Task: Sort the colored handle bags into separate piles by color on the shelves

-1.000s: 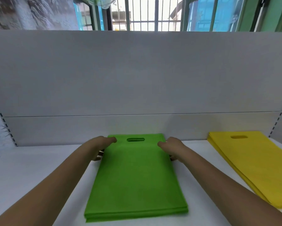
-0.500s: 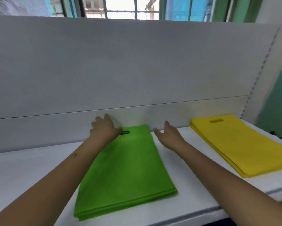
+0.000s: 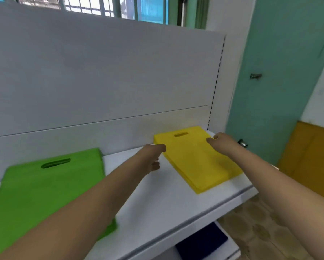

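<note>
The yellow bags [image 3: 196, 158] now sit between both hands, left hand [image 3: 153, 156] and right hand [image 3: 220, 140] having left the green bags [image 3: 45, 186], fingers loose, gripping nothing, suggesting straightening comes next.

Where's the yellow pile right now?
Head view: the yellow pile lies on the shelf's right end, between both hands, right of the green pile.

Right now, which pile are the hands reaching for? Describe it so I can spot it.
Find the white shelf under the grey back panel. At its right end, by the teal door, lies the yellow bag pile, handle slot toward the panel, between both hands. The other pile on this shelf is green, at the left.
</note>
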`<action>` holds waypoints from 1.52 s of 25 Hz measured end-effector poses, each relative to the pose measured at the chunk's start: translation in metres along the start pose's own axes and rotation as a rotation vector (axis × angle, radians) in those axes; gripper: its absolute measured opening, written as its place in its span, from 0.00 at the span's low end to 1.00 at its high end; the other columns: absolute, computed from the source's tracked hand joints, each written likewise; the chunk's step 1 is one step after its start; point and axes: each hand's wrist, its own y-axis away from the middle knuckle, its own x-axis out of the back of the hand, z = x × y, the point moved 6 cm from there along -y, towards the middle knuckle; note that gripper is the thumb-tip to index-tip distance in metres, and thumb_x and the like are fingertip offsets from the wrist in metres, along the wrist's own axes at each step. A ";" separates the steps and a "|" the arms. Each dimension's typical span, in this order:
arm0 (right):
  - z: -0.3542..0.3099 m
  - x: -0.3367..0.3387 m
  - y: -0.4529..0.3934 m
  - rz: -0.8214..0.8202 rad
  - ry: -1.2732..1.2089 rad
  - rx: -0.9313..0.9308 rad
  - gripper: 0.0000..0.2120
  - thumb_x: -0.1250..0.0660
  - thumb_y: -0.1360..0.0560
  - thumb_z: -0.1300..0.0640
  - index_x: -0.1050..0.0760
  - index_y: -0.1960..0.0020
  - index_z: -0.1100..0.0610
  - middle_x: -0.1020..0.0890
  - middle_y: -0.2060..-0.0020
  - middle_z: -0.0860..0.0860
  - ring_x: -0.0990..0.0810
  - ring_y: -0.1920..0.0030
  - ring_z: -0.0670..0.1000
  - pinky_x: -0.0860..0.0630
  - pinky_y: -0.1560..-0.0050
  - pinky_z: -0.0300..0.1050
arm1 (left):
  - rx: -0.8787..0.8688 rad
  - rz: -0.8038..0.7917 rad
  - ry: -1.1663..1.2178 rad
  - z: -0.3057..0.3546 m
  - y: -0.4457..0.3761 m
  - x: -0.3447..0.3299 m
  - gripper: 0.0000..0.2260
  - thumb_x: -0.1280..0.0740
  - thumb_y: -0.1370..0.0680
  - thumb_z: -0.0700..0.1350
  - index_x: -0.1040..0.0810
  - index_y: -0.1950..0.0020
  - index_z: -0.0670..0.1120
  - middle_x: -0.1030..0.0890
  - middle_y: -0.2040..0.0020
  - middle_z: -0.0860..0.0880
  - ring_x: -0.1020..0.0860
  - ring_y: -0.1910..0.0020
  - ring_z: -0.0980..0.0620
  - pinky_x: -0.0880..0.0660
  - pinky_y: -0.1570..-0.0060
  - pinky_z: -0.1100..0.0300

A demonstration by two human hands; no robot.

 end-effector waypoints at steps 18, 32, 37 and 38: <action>0.064 -0.024 -0.134 -0.364 0.028 0.188 0.23 0.45 0.19 0.46 0.32 0.33 0.62 0.27 0.35 0.60 0.28 0.36 0.59 0.31 0.41 0.47 | 0.155 0.471 -0.507 0.017 -0.050 -0.092 0.28 0.36 0.21 0.55 0.36 0.27 0.41 0.35 0.27 0.40 0.34 0.30 0.38 0.33 0.37 0.50; 0.052 -0.058 -0.113 -0.343 0.445 0.610 0.31 0.51 0.19 0.40 0.51 0.22 0.54 0.49 0.23 0.55 0.47 0.25 0.62 0.40 0.28 0.58 | -0.152 0.530 -1.003 -0.020 -0.054 -0.107 0.35 0.45 0.22 0.65 0.46 0.21 0.48 0.51 0.21 0.42 0.46 0.23 0.42 0.45 0.25 0.49; 0.059 -0.064 -0.100 -0.318 0.434 0.580 0.30 0.56 0.18 0.41 0.57 0.21 0.53 0.55 0.22 0.55 0.54 0.23 0.60 0.45 0.27 0.57 | -0.135 0.533 -1.089 -0.020 -0.054 -0.109 0.34 0.48 0.21 0.65 0.47 0.21 0.47 0.51 0.21 0.40 0.47 0.23 0.41 0.46 0.26 0.47; 0.059 -0.063 -0.098 -0.314 0.435 0.583 0.30 0.56 0.18 0.41 0.56 0.21 0.53 0.54 0.22 0.55 0.53 0.23 0.60 0.45 0.27 0.58 | -0.113 0.521 -1.128 -0.019 -0.053 -0.109 0.34 0.48 0.21 0.66 0.46 0.21 0.47 0.49 0.21 0.40 0.45 0.24 0.40 0.45 0.27 0.46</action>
